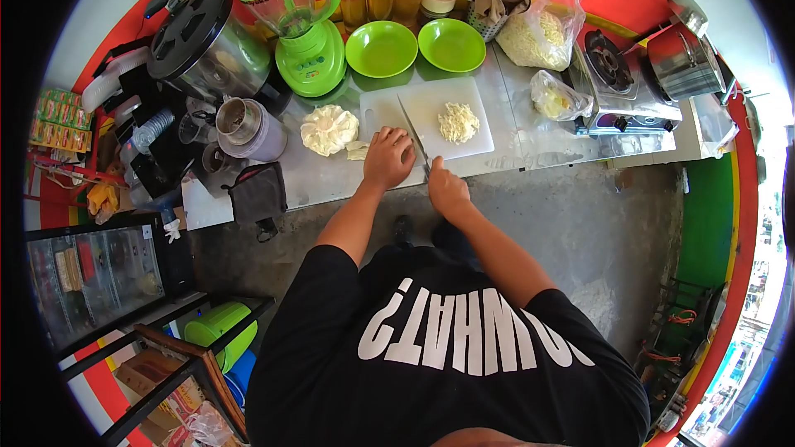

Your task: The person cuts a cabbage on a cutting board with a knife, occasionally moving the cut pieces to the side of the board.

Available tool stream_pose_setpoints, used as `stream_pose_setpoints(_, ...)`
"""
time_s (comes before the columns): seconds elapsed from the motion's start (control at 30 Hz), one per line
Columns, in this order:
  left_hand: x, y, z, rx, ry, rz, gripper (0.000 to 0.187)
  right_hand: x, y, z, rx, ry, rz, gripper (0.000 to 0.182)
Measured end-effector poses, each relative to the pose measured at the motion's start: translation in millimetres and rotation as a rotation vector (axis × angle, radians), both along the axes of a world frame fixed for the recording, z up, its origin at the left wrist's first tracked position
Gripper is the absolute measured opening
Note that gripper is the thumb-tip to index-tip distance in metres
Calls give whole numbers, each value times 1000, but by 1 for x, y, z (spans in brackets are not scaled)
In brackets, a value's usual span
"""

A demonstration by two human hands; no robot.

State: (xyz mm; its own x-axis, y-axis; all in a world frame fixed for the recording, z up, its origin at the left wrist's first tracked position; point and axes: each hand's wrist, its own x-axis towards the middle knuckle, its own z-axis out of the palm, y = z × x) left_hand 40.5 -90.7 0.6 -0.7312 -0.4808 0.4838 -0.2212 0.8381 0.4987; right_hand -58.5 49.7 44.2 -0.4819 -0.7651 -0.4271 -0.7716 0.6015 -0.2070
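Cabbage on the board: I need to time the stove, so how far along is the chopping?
Done: a pile of shreds lies on the cutting board. In hand: the right hand grips a knife over the board, while the left hand presses down beside the blade; what lies under it is hidden. Left: a cabbage chunk and small pieces sit uncut beside the board.

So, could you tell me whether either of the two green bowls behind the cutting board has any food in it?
No, both green bowls show only bare green insides, while the shredded pile lies on the cutting board.
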Motion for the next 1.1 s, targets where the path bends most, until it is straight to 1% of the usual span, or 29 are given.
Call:
stream_pose_setpoints(0.13,0,0,-3,16,-10,-10,12,-11,-11,15,-14,-17,25,36)
stream_pose_setpoints(0.2,-1,0,-2,19,-22,13,16,-10,-12,20,27,4,69,34)
stream_pose_setpoints(0.23,-2,1,0,20,-23,11,16,-7,-10,19,28,3,67,34)
stream_pose_setpoints(0.3,-3,2,2,78,23,56,20,2,-3,15,-9,-26,-4,27)
stream_pose_setpoints(0.33,-3,3,0,78,21,53,20,6,1,9,-9,-28,-8,27)
stream_pose_setpoints(0.4,-3,2,-1,40,-63,82,22,12,4,1,-37,83,-1,32)
stream_pose_setpoints(0.5,-3,1,-5,31,-71,73,23,7,-4,-6,-86,74,-10,31)
stream_pose_setpoints(0.67,-4,3,-2,16,-98,66,20,-1,-11,13,-23,27,19,34)
stream_pose_setpoints(0.73,-5,3,-1,9,-108,70,19,4,-5,11,-19,26,32,34)
stream_pose_setpoints(0.9,-6,2,-2,52,-133,61,18,15,0,0,-40,53,-49,31)
stream_pose_setpoints(1.1,-5,3,-2,36,-101,55,18,3,-12,12,-34,41,9,32)
